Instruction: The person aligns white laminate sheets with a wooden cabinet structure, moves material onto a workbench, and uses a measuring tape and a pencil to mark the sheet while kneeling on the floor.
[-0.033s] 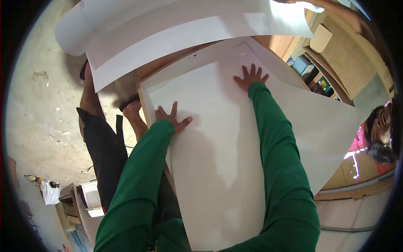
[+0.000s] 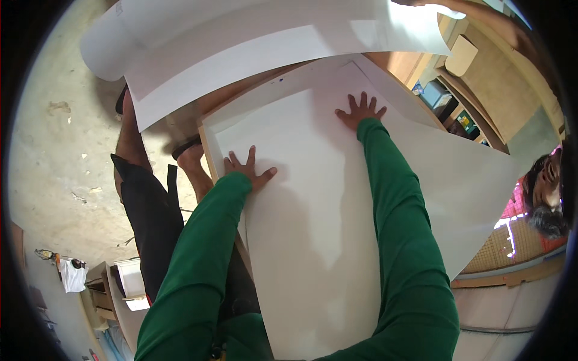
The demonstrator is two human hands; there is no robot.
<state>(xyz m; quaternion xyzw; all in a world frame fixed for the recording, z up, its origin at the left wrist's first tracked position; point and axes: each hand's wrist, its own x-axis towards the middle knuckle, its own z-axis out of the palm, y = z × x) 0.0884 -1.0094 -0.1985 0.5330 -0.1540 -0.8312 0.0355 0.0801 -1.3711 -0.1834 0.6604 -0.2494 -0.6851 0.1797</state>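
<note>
A large white sheet [image 2: 313,240] lies inside a shallow tray-like frame with a thin wooden rim [image 2: 206,150], and its right part spreads out over the edge. My left hand [image 2: 245,171] rests on the sheet near the frame's left side, fingers spread. Farther off and to the right, my right hand [image 2: 361,113] lies flat on the sheet, its fingers also apart. Neither hand holds anything. Beyond the frame, a second wide white sheet [image 2: 241,54] curls into a roll at its left end.
To the left, a person's leg in black shorts [image 2: 150,210] stands on the concrete floor [image 2: 60,162]. Another person's arm [image 2: 500,24] reaches in at the top right. A person's head is at the right edge. Shelves [image 2: 463,114] with boxes lie beyond the frame's right side.
</note>
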